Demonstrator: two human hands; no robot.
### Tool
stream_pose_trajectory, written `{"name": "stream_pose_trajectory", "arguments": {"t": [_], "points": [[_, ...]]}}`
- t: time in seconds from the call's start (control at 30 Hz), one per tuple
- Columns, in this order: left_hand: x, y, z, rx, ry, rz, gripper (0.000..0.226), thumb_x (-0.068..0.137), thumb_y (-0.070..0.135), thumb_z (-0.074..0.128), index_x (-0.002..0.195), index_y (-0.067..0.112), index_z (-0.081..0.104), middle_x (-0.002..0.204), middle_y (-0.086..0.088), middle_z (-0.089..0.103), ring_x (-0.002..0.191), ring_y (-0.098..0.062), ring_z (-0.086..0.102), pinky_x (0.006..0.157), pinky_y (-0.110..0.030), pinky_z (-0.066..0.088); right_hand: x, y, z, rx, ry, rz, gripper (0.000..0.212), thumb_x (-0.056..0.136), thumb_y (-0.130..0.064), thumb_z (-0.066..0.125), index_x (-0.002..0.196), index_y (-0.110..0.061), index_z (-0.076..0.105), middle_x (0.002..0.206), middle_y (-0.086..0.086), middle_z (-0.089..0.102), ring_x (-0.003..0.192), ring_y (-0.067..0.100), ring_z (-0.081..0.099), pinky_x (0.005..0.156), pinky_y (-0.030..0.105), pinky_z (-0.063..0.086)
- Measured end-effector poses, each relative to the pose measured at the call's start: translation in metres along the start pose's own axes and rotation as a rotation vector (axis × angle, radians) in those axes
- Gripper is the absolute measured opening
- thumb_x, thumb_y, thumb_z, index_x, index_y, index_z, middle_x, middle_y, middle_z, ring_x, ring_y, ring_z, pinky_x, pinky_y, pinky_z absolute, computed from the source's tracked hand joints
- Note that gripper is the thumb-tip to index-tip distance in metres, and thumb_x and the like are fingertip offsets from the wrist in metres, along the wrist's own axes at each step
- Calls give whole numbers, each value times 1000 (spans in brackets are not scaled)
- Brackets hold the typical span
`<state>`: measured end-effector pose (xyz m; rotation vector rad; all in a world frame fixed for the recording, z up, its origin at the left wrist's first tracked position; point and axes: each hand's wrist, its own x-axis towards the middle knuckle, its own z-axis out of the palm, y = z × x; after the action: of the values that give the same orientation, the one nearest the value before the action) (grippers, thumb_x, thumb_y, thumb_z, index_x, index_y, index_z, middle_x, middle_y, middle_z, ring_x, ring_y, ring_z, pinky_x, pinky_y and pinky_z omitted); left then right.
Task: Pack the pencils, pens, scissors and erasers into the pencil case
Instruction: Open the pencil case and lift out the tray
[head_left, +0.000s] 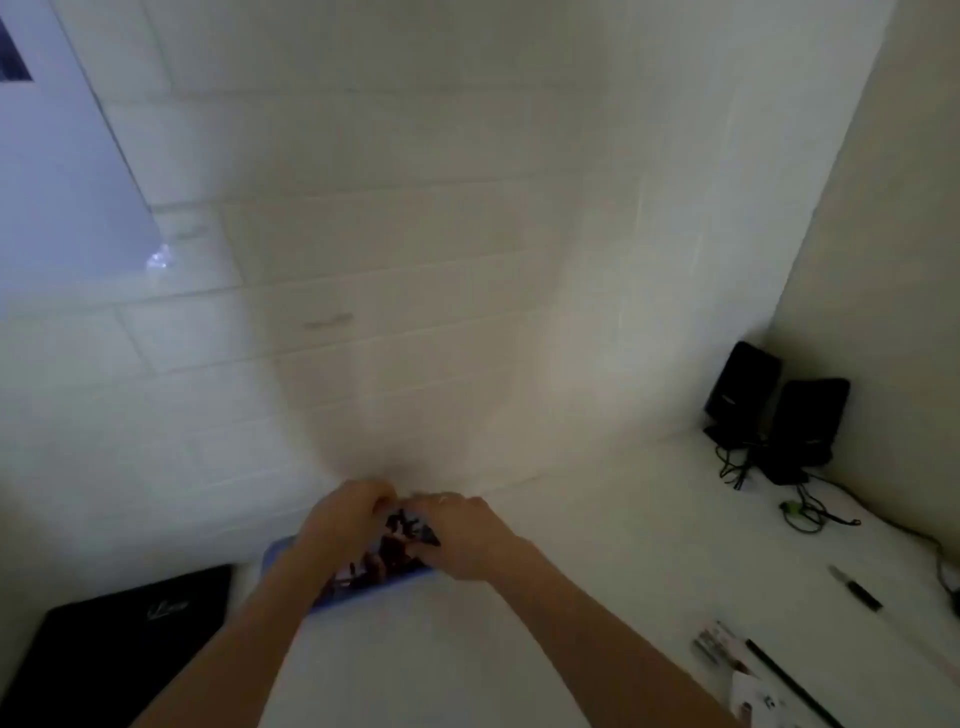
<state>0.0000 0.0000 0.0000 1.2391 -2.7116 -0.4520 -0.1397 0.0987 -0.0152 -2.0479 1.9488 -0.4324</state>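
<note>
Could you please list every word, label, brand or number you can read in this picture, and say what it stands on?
No text here can be read for certain.
Laptop: a pale logo on the black lid, too blurred to read.
Speakers: a small mark on each front, too small to read.
Pencil case: a dark picture, no legible words.
Packet at the lower right: small dark print, blurred.

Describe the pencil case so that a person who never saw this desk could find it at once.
Start at the white desk beneath the tiled wall and look at its middle, right of the black laptop. There the left hand and right hand both grip the pencil case at its far edge. It is flat and blue with a dark printed picture, unlike the thin loose pens at the right.
</note>
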Motion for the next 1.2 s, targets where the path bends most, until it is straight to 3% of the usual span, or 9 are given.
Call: {"name": "stream_pose_trajectory", "arguments": {"t": [0.27,0.47,0.6,0.73,0.83,0.93,1.0,1.1,1.2], "points": [[-22,-31,84,-35,366,117,40,83,23,35,107,7,63,104,-13,66,96,-31,57,89,-39,45,4,19,98,-18,258,-60,80,85,-49,54,147,-15,18,156,4,20,144,18,16,112,37,30],[-62,-1,102,-31,391,246,35,87,20,34,105,5,60,107,-14,62,96,-30,53,88,-41,43,-57,6,108,-50,392,-7,74,84,-47,57,144,-16,28,151,6,31,139,22,26,106,39,36],[-117,39,118,-35,344,383,19,95,16,39,100,7,55,105,-12,59,94,-27,49,86,-42,41,-140,-2,105,-153,439,49,65,83,-51,55,137,-17,40,141,4,43,130,22,35,99,39,42],[-172,83,130,-61,269,522,23,97,26,40,105,9,53,111,-10,57,102,-25,47,90,-33,37,-221,-4,94,-233,386,115,60,82,-57,53,129,-21,42,138,0,42,126,21,33,101,38,39],[-199,102,120,-66,-32,591,46,91,45,50,128,19,46,134,-5,48,123,-22,41,106,-35,29,-268,-5,91,-251,348,167,57,81,-58,54,124,-21,44,139,2,39,127,22,31,104,36,35],[-195,79,104,75,-218,485,80,69,66,64,138,47,28,156,2,17,143,-24,13,115,-55,6,-291,-7,90,-190,338,224,63,76,-58,61,124,-20,44,141,7,38,130,24,32,106,36,32],[-192,56,103,-15,-191,410,92,56,69,70,136,49,28,150,2,27,140,-26,21,115,-51,16,-292,-12,88,-80,314,276,64,71,-58,66,119,-23,43,135,6,42,126,23,39,98,35,38],[-195,40,107,-426,-166,421,87,55,46,83,132,36,44,131,7,46,123,-17,47,105,-33,39,-288,-21,87,4,331,323,61,65,-58,72,108,-26,41,112,-2,49,100,17,51,72,27,39],[-199,31,106,-578,-207,394,82,60,27,86,129,39,44,135,8,39,121,-12,47,104,-32,41,-286,-22,89,49,402,360,73,61,-61,72,119,-33,40,118,-8,48,101,11,50,79,27,41]]}}
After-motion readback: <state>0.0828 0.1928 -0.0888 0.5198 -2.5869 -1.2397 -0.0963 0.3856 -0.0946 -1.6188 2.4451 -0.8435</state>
